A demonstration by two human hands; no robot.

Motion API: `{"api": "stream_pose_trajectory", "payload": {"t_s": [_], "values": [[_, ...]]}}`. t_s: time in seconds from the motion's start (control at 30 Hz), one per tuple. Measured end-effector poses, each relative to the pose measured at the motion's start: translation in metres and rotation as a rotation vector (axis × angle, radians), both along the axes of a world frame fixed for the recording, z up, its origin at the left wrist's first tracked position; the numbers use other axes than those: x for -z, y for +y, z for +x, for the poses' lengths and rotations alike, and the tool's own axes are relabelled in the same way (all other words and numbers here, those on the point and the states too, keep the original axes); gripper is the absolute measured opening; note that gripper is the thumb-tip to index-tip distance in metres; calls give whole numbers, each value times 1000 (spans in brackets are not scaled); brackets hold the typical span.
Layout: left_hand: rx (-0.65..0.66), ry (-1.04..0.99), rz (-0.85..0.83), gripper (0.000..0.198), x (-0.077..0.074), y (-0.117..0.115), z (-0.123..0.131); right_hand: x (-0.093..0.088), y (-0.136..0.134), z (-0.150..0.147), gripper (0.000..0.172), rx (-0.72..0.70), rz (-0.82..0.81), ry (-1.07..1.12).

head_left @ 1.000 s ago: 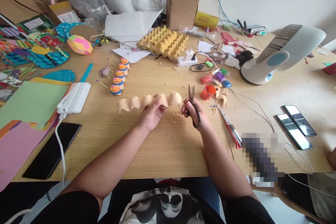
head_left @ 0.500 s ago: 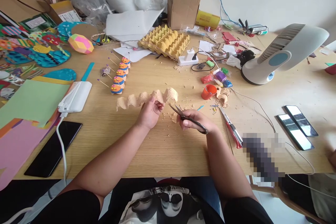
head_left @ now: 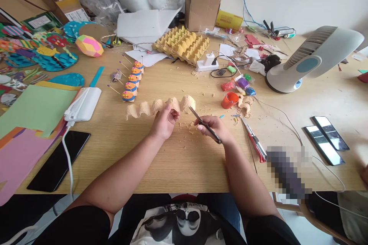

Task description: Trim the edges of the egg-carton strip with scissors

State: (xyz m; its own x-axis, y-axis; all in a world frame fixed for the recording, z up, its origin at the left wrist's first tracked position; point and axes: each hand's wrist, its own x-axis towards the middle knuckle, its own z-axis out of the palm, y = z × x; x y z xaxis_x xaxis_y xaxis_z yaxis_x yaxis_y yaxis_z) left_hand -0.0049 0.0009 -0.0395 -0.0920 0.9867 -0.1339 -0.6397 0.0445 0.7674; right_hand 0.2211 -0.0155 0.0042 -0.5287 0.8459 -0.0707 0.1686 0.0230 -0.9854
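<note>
Between the thumb and fingers of my left hand (head_left: pixel 165 121) is a strip of egg carton (head_left: pixel 157 105), pale peach, with several bumps in a row. My right hand (head_left: pixel 213 127) grips a pair of scissors (head_left: pixel 204 123) by its handles. The blades point up and left, and their tips meet the lower edge of the rightmost bump. Small peach scraps (head_left: pixel 188 124) lie scattered on the wood beneath. Behind the strip stands a painted egg-carton caterpillar (head_left: pixel 132 81) in orange and blue, with purple-tipped sticks.
An orange bucket (head_left: pixel 229 100), a red utility knife (head_left: pixel 255 143) and packets of coloured clay (head_left: pixel 241 83) lie to the right. Farther off are a white fan (head_left: pixel 304 61) and yellow egg trays (head_left: pixel 184 45). At left are coloured paper (head_left: pixel 37 107), a power bank (head_left: pixel 83 104) and a phone (head_left: pixel 59 160).
The scissors have moved up and left, from beside the strip to its right end, and their blades have closed together. My left hand and the strip have hardly moved.
</note>
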Motion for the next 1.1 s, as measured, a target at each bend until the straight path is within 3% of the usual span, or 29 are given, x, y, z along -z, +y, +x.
{"api": "stream_pose_trajectory", "payload": {"t_s": [0.57,1.1], "values": [[-43,-23,-46,40,-6,0,2,-2,2,3,58,4,-53,-8],[-27,-17,-10,42,-1,0,0,-2,4,4,57,5,-9,-39]]}}
